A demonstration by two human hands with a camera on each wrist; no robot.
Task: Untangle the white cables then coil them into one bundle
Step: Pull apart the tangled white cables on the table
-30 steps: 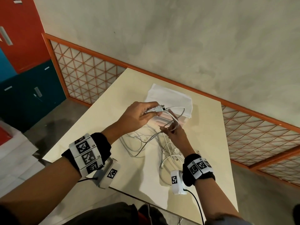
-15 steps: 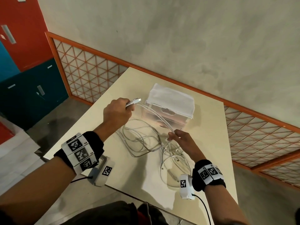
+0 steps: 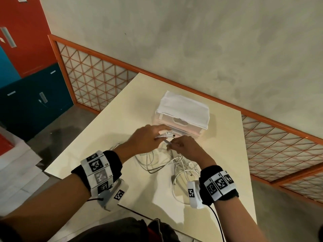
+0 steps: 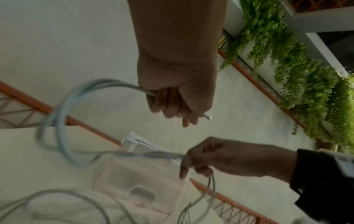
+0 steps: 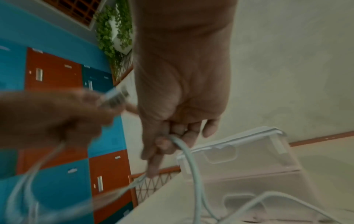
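**Both hands on the cables, close together above the surface**

Nearest you, beneath your wrists, the loose white cables [image 3: 176, 165] lie tangled on the pale surface [image 3: 111, 137]. Your right hand [image 3: 186, 147] pinches one cable strand, which drops from its fingers [image 5: 162, 145] toward the tangle. Just left of it, almost touching, your left hand [image 3: 145, 138] is curled round a looped strand, with a connector end [image 3: 168, 135] poking out past its fingers [image 4: 172, 106]. Just beyond both hands stands a clear plastic box [image 3: 181, 117] with a white lid. Beyond that runs an orange lattice railing [image 3: 97, 81].
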